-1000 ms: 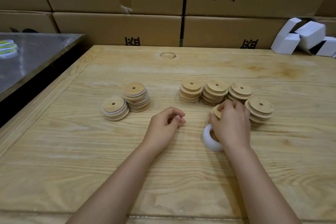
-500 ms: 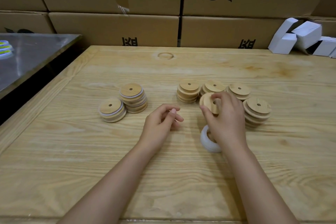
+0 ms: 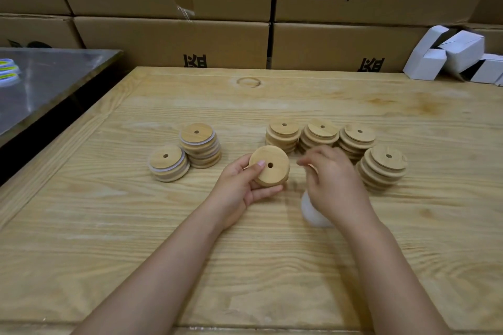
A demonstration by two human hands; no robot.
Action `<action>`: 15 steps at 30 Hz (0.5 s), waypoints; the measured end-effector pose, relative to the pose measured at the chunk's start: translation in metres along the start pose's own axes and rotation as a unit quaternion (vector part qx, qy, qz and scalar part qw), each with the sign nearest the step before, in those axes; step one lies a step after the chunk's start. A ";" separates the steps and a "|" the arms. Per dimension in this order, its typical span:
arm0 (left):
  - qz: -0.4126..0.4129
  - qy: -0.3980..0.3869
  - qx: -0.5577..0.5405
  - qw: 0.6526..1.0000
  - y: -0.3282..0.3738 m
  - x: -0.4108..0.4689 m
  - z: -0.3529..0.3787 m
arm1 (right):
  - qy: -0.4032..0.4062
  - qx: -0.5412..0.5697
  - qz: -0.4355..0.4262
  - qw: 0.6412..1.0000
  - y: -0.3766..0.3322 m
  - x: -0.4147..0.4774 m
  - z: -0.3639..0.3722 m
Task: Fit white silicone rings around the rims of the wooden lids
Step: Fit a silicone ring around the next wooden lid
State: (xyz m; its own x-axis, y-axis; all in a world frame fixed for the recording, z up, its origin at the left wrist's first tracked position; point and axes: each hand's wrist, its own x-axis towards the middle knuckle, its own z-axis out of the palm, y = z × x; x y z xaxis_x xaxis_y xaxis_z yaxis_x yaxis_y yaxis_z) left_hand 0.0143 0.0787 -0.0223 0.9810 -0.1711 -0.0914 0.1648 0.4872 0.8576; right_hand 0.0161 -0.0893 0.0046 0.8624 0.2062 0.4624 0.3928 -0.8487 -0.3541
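I see one bare wooden lid [image 3: 269,165] in the left hand [image 3: 239,190], lifted off the counter [image 3: 122,239], hole side facing me, tilted. The left fingers [image 3: 268,193] curl under its edge, thumb on its face: a firm hold. The right hand [image 3: 336,185] is just beside the lid, not touching it, and motion-blurred, so I cannot tell whether its fingers hold anything. Under it sits a white pile of silicone rings [image 3: 313,213] on the counter, partly hidden. Behind the hands are four stacks of bare lids [image 3: 321,136], close together. To the left, well apart, are two stacks of ringed lids [image 3: 200,144], touching each other. At the back are cardboard boxes [image 3: 174,43] and small white cartons [image 3: 446,57].
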 end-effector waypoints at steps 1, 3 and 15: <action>-0.010 0.010 -0.012 1.000 0.001 0.001 -0.001 | -0.044 -0.035 0.014 0.998 0.007 0.000 -0.003; -0.034 0.030 -0.054 0.998 0.004 0.003 -0.002 | -0.132 -0.060 0.020 0.989 0.019 0.000 -0.012; -0.092 0.042 -0.167 0.981 0.007 0.009 -0.012 | -0.165 -0.050 0.021 0.985 0.026 -0.002 -0.021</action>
State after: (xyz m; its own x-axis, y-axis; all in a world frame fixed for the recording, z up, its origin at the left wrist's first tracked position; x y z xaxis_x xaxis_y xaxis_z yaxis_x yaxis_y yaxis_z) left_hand 0.0254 0.0903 -0.0232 0.9340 -0.2181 -0.2831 0.3508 0.7108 0.6097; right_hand 0.0176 -0.1220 0.0118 0.9403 0.3037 0.1536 0.3360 -0.9000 -0.2778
